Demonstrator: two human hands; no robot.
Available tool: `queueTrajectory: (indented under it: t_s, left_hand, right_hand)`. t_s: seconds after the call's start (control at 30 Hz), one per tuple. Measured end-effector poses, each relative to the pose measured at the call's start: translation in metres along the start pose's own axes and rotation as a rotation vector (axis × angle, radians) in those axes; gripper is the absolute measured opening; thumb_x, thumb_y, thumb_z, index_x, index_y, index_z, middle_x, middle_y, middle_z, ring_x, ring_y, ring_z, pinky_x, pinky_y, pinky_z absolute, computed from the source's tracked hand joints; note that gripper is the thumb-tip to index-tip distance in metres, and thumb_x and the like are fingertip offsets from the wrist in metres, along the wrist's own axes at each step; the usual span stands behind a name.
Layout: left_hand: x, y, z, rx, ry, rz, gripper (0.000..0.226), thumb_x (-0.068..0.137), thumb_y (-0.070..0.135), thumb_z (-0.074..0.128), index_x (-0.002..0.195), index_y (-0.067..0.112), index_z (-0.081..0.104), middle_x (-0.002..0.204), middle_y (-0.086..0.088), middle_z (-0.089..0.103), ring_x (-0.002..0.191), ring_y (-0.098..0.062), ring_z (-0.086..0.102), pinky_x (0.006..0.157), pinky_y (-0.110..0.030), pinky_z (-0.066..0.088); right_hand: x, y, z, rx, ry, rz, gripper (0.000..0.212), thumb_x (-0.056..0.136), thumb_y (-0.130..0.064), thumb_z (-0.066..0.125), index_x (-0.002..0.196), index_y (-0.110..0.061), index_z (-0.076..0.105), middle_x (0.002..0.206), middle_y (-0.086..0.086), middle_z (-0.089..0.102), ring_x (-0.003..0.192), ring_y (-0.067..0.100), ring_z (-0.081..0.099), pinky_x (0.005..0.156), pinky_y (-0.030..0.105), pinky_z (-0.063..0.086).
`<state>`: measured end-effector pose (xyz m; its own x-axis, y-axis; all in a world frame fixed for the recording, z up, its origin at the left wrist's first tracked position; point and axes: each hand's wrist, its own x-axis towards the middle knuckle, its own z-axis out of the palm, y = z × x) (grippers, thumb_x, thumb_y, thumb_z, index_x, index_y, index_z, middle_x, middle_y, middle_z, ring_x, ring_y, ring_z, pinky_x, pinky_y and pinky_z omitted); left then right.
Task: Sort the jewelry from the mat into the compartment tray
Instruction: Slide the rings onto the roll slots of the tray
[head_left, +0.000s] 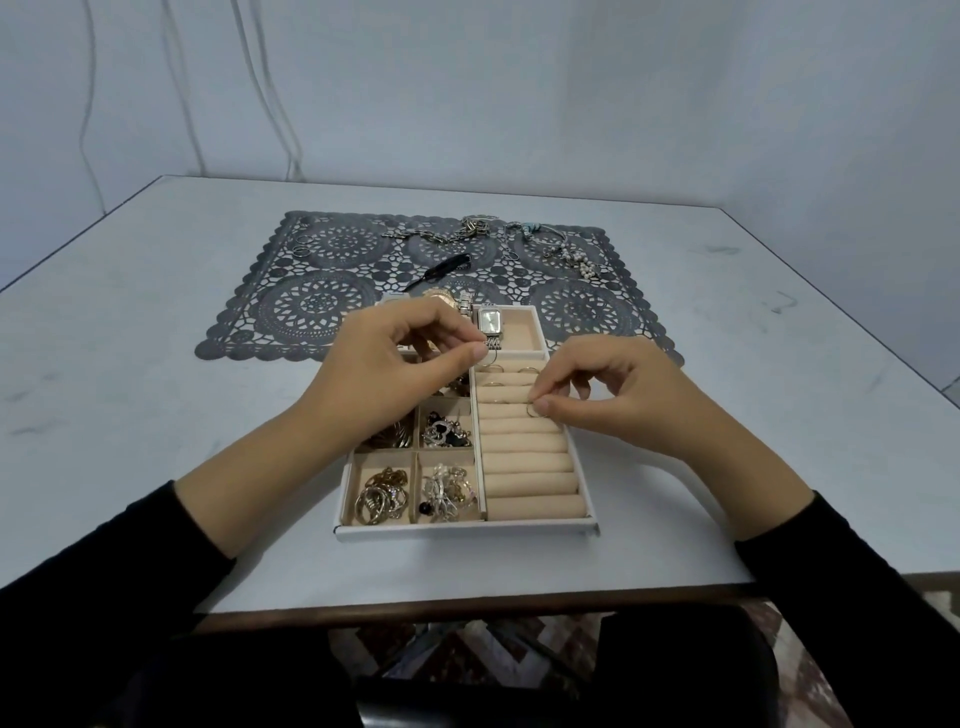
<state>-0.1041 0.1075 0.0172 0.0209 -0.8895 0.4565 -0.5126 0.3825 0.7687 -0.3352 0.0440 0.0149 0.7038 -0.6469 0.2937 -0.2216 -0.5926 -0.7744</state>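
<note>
While right hand (613, 389) pinches a ring (534, 409) over the tray (467, 532), left hand (395, 364) pinches second ring (491, 357); watch (489, 320) behind.

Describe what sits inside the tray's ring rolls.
Thin rings stand slotted between the far rolls; the right hand pinches another ring at a middle slot. The near rolls show no rings. The hand covers the rolls' right end there.

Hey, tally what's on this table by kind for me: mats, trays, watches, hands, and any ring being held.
Mat: 1
Compartment tray: 1
Watches: 2, silver watch and gold-toned watch, partly hidden
Hands: 2, left hand and right hand
Ring clearly held: 1, pinched by the right hand; the left pinch is unclear
Total: 7
</note>
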Motion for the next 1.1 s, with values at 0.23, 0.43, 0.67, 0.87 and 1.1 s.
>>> queueTrajectory:
  t_s: [0.23, 0.43, 0.67, 0.87, 1.1]
  left_hand:
    - [-0.0012, -0.0005, 0.0007, -0.007, -0.007, -0.013, 0.008, 0.082, 0.02, 0.077, 0.089, 0.019, 0.074, 0.081, 0.005, 0.071, 0.076, -0.007, 0.065, 0.072, -0.021, 0.056]
    - [-0.0008, 0.0012, 0.0014, -0.014, -0.012, -0.005, 0.007, 0.082, 0.02, 0.077, 0.087, 0.021, 0.074, 0.081, 0.005, 0.071, 0.075, -0.005, 0.065, 0.07, -0.018, 0.054]
    - [-0.0007, 0.0017, 0.0021, -0.007, -0.007, -0.004, 0.007, 0.081, 0.018, 0.077, 0.088, 0.018, 0.074, 0.08, 0.005, 0.071, 0.074, -0.006, 0.065, 0.071, -0.02, 0.055]
    - [-0.001, 0.0008, 0.0024, 0.001, -0.011, 0.001, 0.008, 0.081, 0.021, 0.078, 0.088, 0.018, 0.074, 0.081, 0.005, 0.071, 0.076, -0.008, 0.066, 0.071, -0.019, 0.055]
    - [-0.0011, 0.0004, 0.003, -0.002, -0.008, -0.005, 0.008, 0.081, 0.021, 0.078, 0.087, 0.018, 0.074, 0.08, 0.005, 0.071, 0.074, -0.005, 0.065, 0.07, -0.019, 0.055]
  right_hand:
    - [0.0012, 0.0014, -0.0021, -0.005, -0.046, -0.009, 0.008, 0.081, -0.006, 0.073, 0.086, -0.012, 0.075, 0.084, 0.0, 0.07, 0.079, 0.019, 0.061, 0.068, 0.038, 0.046]
    - [0.0023, -0.0021, -0.0064, 0.074, -0.018, 0.052, 0.007, 0.082, -0.014, 0.073, 0.089, -0.012, 0.075, 0.082, 0.005, 0.071, 0.08, 0.029, 0.063, 0.076, 0.046, 0.048]
    - [0.0052, -0.0034, -0.0054, 0.064, -0.064, 0.082, 0.009, 0.078, -0.012, 0.077, 0.086, -0.01, 0.075, 0.084, 0.002, 0.071, 0.077, 0.013, 0.06, 0.069, 0.028, 0.046]
    - [0.0047, -0.0037, -0.0091, 0.12, -0.082, 0.105, 0.012, 0.08, -0.012, 0.074, 0.091, -0.007, 0.074, 0.086, 0.006, 0.072, 0.082, 0.027, 0.063, 0.077, 0.035, 0.049]
    - [0.0067, -0.0038, -0.0085, 0.109, -0.109, 0.13, 0.013, 0.077, -0.008, 0.076, 0.09, -0.006, 0.074, 0.084, 0.001, 0.07, 0.074, 0.013, 0.056, 0.074, 0.03, 0.047]
